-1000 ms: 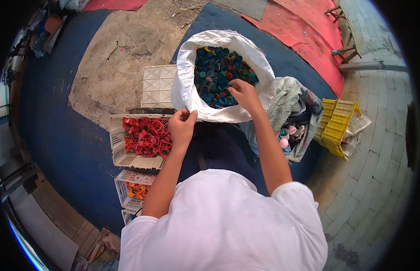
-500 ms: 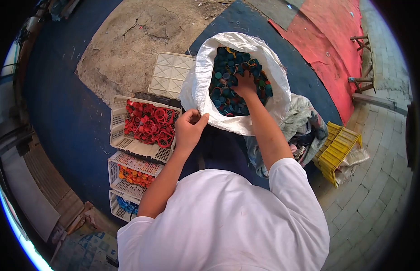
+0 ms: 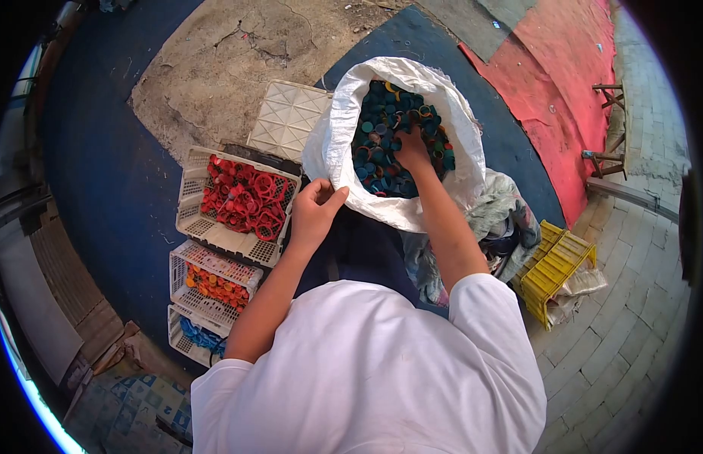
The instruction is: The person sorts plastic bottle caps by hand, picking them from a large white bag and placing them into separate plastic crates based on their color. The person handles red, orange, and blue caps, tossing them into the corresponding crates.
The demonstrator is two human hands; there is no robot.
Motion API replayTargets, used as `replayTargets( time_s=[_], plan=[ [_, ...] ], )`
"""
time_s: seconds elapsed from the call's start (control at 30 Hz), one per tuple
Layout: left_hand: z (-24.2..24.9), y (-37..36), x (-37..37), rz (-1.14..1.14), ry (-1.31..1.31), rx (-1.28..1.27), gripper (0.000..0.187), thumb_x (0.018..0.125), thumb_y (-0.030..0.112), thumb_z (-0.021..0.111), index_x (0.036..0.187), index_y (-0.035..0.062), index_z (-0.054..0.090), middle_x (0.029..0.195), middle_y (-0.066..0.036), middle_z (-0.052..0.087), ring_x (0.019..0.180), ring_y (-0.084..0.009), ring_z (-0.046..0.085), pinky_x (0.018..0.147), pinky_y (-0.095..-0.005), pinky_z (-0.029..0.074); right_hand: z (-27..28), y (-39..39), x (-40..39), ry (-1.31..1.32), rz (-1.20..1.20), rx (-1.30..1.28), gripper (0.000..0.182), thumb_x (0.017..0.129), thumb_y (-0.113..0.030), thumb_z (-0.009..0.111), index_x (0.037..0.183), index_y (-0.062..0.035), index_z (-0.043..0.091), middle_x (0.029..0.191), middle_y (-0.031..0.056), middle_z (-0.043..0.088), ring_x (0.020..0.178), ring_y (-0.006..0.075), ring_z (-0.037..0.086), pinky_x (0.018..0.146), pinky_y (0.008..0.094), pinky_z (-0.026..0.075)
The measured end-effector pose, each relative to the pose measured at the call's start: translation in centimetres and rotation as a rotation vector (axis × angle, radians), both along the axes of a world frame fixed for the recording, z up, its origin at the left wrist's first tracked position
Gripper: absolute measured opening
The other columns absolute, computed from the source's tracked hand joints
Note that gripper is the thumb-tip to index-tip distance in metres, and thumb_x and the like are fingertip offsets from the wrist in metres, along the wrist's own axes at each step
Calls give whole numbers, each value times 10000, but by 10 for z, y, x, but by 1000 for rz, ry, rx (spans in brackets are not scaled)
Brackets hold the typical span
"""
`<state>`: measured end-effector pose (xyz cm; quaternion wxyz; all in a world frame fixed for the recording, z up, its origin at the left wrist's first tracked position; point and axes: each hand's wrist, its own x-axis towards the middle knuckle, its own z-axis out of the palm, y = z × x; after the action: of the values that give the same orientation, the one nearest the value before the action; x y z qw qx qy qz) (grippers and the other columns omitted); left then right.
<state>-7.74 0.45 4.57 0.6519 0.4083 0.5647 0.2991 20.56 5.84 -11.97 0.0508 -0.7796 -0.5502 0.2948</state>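
Observation:
A white woven sack [image 3: 338,144] stands before me, its mouth wide and its rim rolled outward. Inside lies a heap of mostly dark green and blue bottle caps [image 3: 378,155], with a few yellow, orange and red ones among them. My left hand [image 3: 314,216] pinches the near left rim between thumb and fingers. Reaching into the sack, my right hand [image 3: 413,151] has its fingers curled down around bottle caps; the fingertips are partly hidden among them.
Left of the sack, a white crate [image 3: 186,198] holds red plastic rings. Nearer me are crates of orange caps [image 3: 215,287] and blue pieces [image 3: 200,333]. A bundle of cloth [image 3: 491,204] and a yellow crate [image 3: 552,265] lie to the right. A wooden stool [image 3: 616,129] stands farther right.
My right hand's fingers have drawn together among the caps, where they were more spread. My left hand keeps its pinch on the rim. The view has shifted slightly.

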Motion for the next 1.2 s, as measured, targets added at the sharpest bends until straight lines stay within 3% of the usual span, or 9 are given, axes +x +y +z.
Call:
replayTargets(
  time_s=[0.1,0.2,0.3,0.4,0.63,0.73,0.87,1.03,1.2],
  plan=[
    [6,1,1,72,-165,-171,204,928,194,708,961,16,614,850,-4,645,764,-68,571,710,-236,451,-8,-19,7,-9,-13,331,445,681,-78,798,1113,-143,715,1358,217,482,1144,395,624,940,441,543],
    [13,-1,-3,124,-74,-123,213,944,188,679,1049,17,606,946,-31,641,839,-93,580,758,-262,460,7,-28,14,126,-156,311,434,661,-105,834,1081,-111,724,1225,189,584,1035,361,674,926,400,545],
    [31,-8,2,196,156,207,222,949,145,649,1126,21,601,1028,-63,621,905,-134,577,801,-293,463,50,-32,17,731,-565,73,397,735,-114,838,1108,-75,708,1117,107,633,1009,254,676,887,345,566],
    [41,-4,11,135,282,598,203,942,125,643,1119,29,613,999,-57,624,894,-150,591,789,-292,466,97,-51,10,1279,-808,233,358,843,-106,792,1168,-43,656,1075,57,636,994,164,663,840,289,583],
    [25,26,91,-8,-531,-190,372,1029,359,509,1241,65,591,1199,-63,652,1110,-175,598,927,-326,479,150,-88,-4,1931,-729,463,385,902,-56,725,1253,-39,567,1125,76,640,991,160,664,811,269,590],
    [24,31,115,25,-752,-442,434,1039,436,470,1290,87,533,1204,-95,651,1104,-210,624,965,-369,498,170,-93,-15,1904,-624,401,392,909,-51,713,1269,-34,559,1145,64,636,971,146,660,772,258,581],
    [26,31,125,69,-842,-489,420,1043,477,457,1245,126,565,1185,-73,656,1087,-226,638,967,-413,525,183,-97,-16,1411,-408,343,298,876,-71,766,1154,-37,664,1087,44,654,944,98,625,711,247,519],
    [18,30,132,243,-924,-527,364,1042,456,502,1172,128,592,1158,-70,657,1096,-249,644,983,-441,528,202,-94,-36,826,-143,597,282,853,-55,779,1123,-29,704,1165,94,665,1240,198,558,1057,325,402],
    [15,30,136,322,-1029,-563,311,1039,402,522,1139,117,599,1114,-77,661,1096,-265,644,994,-435,523,195,-91,-66,666,-309,880,236,888,-42,715,1121,-11,699,1216,117,646,1226,210,578,1039,329,429]
  ],
)
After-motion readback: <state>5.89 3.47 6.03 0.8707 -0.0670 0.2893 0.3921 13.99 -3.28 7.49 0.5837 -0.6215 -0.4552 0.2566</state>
